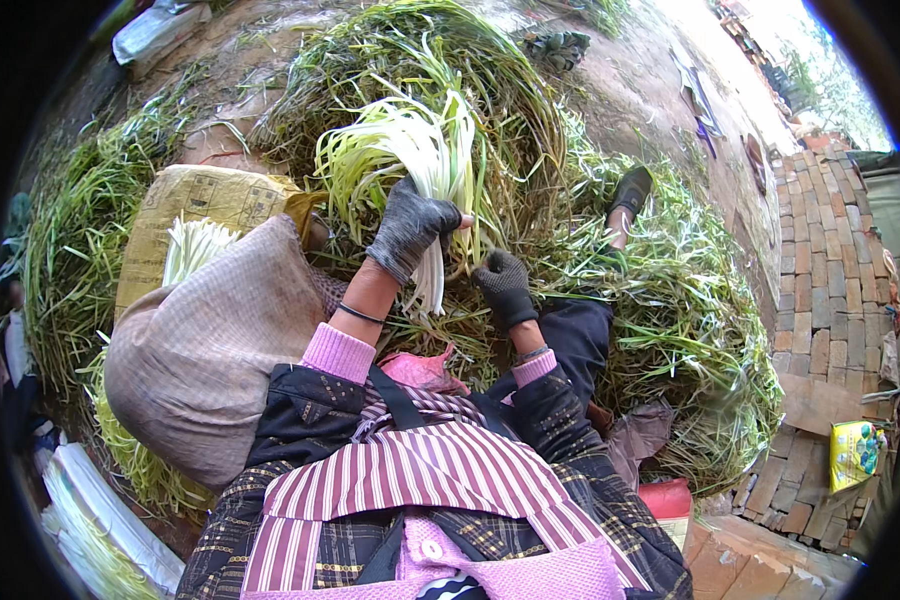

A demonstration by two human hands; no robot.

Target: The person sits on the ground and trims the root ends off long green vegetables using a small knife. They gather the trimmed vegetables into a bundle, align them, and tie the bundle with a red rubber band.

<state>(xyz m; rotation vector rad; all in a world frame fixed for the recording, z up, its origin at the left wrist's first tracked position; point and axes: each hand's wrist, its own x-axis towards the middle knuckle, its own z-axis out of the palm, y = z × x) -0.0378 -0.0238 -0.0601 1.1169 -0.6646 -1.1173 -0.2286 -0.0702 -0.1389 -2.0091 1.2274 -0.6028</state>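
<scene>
My left hand [414, 225], in a grey glove with bare fingertips, is closed around a bunch of pale leafy stalks [420, 146] with white stems and yellow-green leaves. The leaves fan out above the fist and white stem ends hang below it. My right hand [504, 283], in a dark textured glove, is just right of the bunch with its fingers curled near some thin stalks; whether it grips any is unclear. More white stalks [195, 247] lie on a yellow woven sack [187, 199] at the left, partly hidden by a cloth over my leg.
Heaps of green leaves [667, 315] lie in front and on both sides. A beige cloth [210, 345] covers my left leg. White stalks lie by white sheeting [116, 510] at the lower left. Brick paving [825, 285] and a yellow packet [853, 455] are at the right.
</scene>
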